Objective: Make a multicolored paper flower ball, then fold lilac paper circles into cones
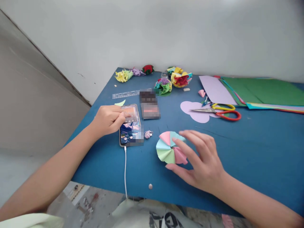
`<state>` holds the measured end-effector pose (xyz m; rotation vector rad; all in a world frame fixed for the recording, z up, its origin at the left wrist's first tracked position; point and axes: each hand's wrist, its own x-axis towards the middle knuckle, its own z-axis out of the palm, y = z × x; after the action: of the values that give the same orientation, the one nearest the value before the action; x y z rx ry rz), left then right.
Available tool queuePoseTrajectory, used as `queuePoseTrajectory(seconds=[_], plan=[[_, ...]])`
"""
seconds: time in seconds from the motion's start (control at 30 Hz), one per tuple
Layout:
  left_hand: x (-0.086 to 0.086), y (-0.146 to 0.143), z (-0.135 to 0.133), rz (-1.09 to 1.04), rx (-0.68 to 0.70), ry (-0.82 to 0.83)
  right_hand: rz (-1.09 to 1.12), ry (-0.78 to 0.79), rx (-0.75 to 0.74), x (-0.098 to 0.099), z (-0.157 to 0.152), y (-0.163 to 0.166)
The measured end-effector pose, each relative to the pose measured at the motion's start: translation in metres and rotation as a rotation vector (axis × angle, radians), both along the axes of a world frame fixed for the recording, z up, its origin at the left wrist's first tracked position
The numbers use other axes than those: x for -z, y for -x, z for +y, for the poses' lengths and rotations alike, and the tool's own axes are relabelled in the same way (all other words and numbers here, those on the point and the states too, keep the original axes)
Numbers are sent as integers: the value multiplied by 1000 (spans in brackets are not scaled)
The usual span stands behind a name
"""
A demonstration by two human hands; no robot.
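Note:
A lit phone (130,137) lies on the blue table at the left, plugged into a white cable. Over its screen my left hand (106,120) reaches with one finger stretched out and the others loosely bent, holding nothing. A round pleated paper flower (164,148) in pink, light blue and green lies flat at the middle. My right hand (201,158) spreads around its right side, thumb at the lower edge and fingertips over the upper part. Those fingers are apart, not closed on the paper.
Behind lie a second phone (150,106), a clear ruler (125,94) and several crumpled paper flowers (181,79). Scissors (223,111) rest on a lilac paper shape (200,117). Coloured paper sheets (266,91) are stacked at the right. A small charm (148,134) sits beside the phone.

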<state>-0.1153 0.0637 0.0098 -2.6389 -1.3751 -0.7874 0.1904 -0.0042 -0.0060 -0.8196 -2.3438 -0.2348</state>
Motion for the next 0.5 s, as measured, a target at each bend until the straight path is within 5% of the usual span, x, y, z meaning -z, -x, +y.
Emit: queuePoseTrajectory(seconds=[0.23,0.37,0.5], plan=[[1,-1,-1,45,38,-27,-98,377,43,13,15,8],[2,-1,-1,32,79,-50,150,568,24,14,26,4],[1,0,-2,26,78,-69,574,1006,-144,11,37,0]])
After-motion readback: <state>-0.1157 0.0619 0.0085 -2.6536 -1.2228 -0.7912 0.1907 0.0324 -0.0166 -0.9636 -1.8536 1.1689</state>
